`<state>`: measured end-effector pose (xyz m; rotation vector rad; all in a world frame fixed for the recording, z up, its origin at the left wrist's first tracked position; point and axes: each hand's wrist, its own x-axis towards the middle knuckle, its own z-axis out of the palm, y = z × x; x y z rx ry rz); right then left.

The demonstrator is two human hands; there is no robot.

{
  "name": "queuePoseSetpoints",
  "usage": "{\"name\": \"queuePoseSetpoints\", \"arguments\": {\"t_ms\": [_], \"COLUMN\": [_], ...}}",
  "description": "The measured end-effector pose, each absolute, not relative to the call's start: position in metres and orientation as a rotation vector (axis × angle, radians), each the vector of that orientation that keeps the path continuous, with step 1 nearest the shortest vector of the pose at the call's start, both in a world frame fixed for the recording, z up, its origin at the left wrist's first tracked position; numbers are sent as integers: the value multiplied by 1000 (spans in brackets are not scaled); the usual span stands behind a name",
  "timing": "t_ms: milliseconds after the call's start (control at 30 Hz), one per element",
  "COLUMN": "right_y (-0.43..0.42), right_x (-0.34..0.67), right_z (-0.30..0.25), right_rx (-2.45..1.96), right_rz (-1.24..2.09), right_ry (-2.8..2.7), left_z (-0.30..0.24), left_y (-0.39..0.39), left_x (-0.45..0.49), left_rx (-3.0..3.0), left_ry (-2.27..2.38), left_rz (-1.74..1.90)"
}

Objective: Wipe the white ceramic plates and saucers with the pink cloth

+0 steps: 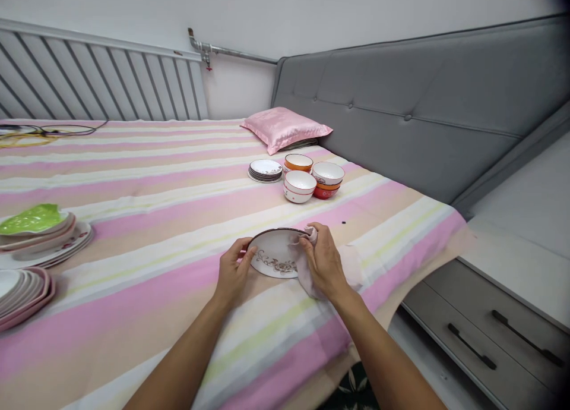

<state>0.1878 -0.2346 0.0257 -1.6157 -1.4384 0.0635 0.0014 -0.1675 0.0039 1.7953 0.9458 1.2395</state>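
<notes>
The left hand [236,265] is pinching a plate [272,249] by its left rim; the right hand [326,260], fingers curled, is pressing a cloth [307,274] to its right side. The plate is bridging both, just below frame centre, long axis running sideways.

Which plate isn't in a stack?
The round white plate with brown flowers, in the left hand; the other plates sit stacked on the striped bedspread.

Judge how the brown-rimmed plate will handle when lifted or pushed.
The plate is probably stiff: it shows no sag between the left hand and right hand. Its smooth face could be slippery, though the cloth may add grip. Looking like glazed ceramic, it might chip if knocked.
</notes>
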Motion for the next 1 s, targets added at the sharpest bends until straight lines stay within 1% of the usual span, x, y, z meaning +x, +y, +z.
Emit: {"name": "queuePoseSetpoints", "arguments": {"t_ms": [267,367,633,1000], "right_y": [-234,-235,-237,-241], "right_x": [190,192,193,192], "right_z": [21,22,20,28], "right_rx": [-1486,-1487,-1492,-1490], "right_rz": [174,205,57,17], "right_ry": [-1184,-1171,-1228,-1242], "left_z": [4,3,3,3], "left_y": [-167,-166,-165,-166], "left_x": [1,1,0,1], "left_rx": [1758,1729,1673,1715], "left_ry": [949,959,983,966], "left_rz": [1219,1210,1210,1227]}}
